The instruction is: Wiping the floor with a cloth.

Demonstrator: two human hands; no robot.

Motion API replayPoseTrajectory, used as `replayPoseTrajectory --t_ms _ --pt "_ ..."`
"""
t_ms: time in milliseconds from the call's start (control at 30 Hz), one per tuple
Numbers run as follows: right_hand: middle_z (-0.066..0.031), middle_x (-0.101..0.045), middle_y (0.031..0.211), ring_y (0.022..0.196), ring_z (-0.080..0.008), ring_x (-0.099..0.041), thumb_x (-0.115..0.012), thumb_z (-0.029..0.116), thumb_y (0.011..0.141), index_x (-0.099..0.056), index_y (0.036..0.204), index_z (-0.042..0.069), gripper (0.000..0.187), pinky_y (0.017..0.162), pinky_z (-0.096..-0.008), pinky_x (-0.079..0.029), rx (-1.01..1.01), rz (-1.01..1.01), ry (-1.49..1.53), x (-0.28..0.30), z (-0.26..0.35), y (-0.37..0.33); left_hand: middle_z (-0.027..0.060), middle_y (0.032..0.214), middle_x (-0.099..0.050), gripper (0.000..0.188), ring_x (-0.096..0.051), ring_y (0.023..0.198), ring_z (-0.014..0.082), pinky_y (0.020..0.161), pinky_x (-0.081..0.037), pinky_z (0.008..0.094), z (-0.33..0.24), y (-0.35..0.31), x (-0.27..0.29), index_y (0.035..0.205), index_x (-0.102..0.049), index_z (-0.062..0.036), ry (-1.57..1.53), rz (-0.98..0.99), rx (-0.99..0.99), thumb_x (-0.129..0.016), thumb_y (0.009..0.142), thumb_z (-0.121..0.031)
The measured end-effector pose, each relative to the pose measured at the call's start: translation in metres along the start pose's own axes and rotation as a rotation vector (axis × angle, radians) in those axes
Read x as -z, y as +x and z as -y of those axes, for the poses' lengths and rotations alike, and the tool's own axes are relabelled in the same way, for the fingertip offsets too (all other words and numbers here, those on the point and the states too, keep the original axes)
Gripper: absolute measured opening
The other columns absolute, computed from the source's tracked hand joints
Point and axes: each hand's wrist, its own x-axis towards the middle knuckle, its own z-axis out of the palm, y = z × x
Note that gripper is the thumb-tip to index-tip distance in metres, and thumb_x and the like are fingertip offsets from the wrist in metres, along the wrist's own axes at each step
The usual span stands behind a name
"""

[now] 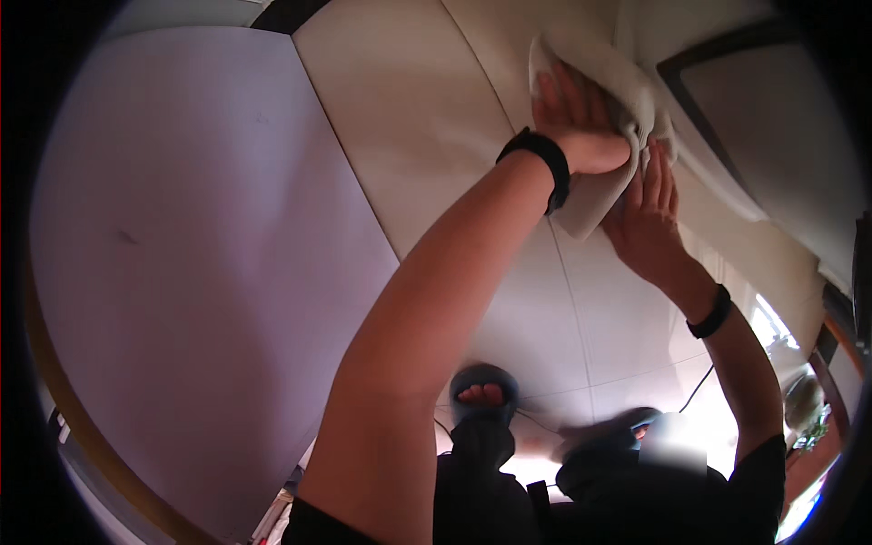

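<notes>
Beyond the right edge of a large pale lavender panel [200, 227], and apart from it, a person's two hands are handling a beige-grey cloth [586, 207]. The left hand [581, 127] is lying against the cloth's upper-left part, its fingers stretching out straight and slightly parting over the fabric. The right hand [649, 227] is touching the cloth's lower-right edge, its fingers pointing up along it; the thumb is hiding from view, so one cannot tell whether the hand is gripping. The cloth is bunching between the two hands, with one flap extending toward the person; whether it is touching anything behind is hard to tell. A black wristband [558, 169] is circling the left wrist, and a black bracelet [711, 312] the right. Just right of the cloth, a dark-framed grey object [781, 118] is standing. Nearer the person, dark slippers [483, 413] are resting on a pale tiled floor [545, 350].
</notes>
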Motion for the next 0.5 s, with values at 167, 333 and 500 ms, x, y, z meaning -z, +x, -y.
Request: replayPoseTrajectory --t_ms 167,333,500 --pt "-0.033 0.006 0.157 0.147 -0.0488 0.005 -0.059 0.049 0.09 -0.004 0.149 -0.013 0.101 0.117 -0.0583 -0.008 -0.036 0.239 -0.064 0.004 0.008 0.007 0.0273 0.157 0.024 0.097 0.024 0.144 0.0458 0.116 0.009 0.0551 0.008 0.001 -0.011 0.155 0.005 -0.0031 -0.018 0.044 -0.012 -0.034 0.091 -0.063" --pt "-0.0375 0.009 0.153 0.145 -0.0517 0.007 -0.053 0.056 0.092 0.002 0.149 -0.012 0.105 0.116 -0.0601 -0.006 -0.035 0.322 -0.134 -0.002 -0.001 0.004 0.0286 0.158 0.017 0.092 0.019 0.144 0.0512 0.115 0.004 0.0616 0.003 0.004 -0.017 0.156 -0.004 -0.0023 -0.025 -0.008 -0.022 -0.035 0.091 -0.06" --pt "-0.0374 0.01 0.153 0.144 -0.0528 0.008 -0.052 0.058 0.092 0.004 0.148 -0.012 0.106 0.115 -0.0628 -0.004 -0.028 0.315 -0.141 -0.009 -0.001 0.009 0.0229 0.162 0.008 0.083 0.012 0.147 0.0479 0.117 0.003 0.0587 -0.003 0.011 -0.03 0.157 -0.019 -0.0115 -0.01 -0.172 0.032 -0.039 0.091 -0.058"
